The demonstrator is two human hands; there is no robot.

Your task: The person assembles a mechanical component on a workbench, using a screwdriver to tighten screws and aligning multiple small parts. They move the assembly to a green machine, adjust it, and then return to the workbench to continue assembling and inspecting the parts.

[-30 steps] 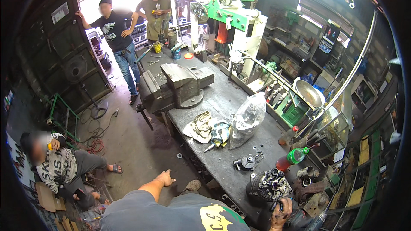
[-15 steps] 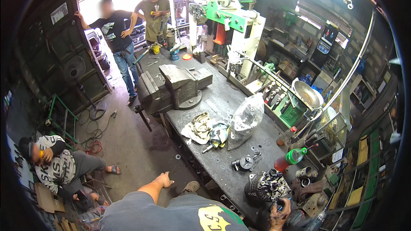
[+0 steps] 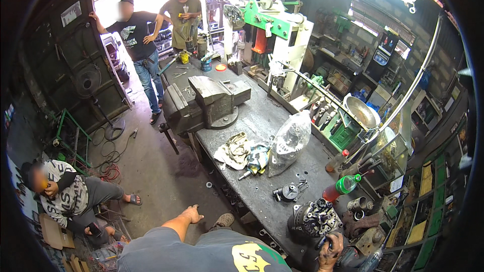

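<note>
At the near right corner of the workbench point(image 3: 242, 143) an alternator point(image 3: 315, 218) stands with its inner parts exposed. My right hand point(image 3: 330, 253) is closed just beside its near side, fingers curled round a small dark rod-like piece point(image 3: 321, 242) whose kind I cannot make out. Away from the bench, over the floor, my left hand point(image 3: 192, 214) is held low with its fingers loosely stretched and nothing in them. Beyond the alternator lies a small dark round metal part point(image 3: 290, 191) with a bracket. A green-capped bottle point(image 3: 345, 185) with red liquid stands close by.
A large vise point(image 3: 209, 102) sits at the bench's far left. Crumpled rags point(image 3: 234, 151) and a clear plastic bag point(image 3: 290, 143) lie mid-bench. A small red-capped bottle point(image 3: 337, 161) stands at the right edge. One person point(image 3: 65, 189) sits at left; two stand by the doorway.
My right hand has shifted slightly and turned beside the alternator, and the dark piece in its fingers shows more clearly. My left hand has barely moved. The seated person's raised arm has shifted.
</note>
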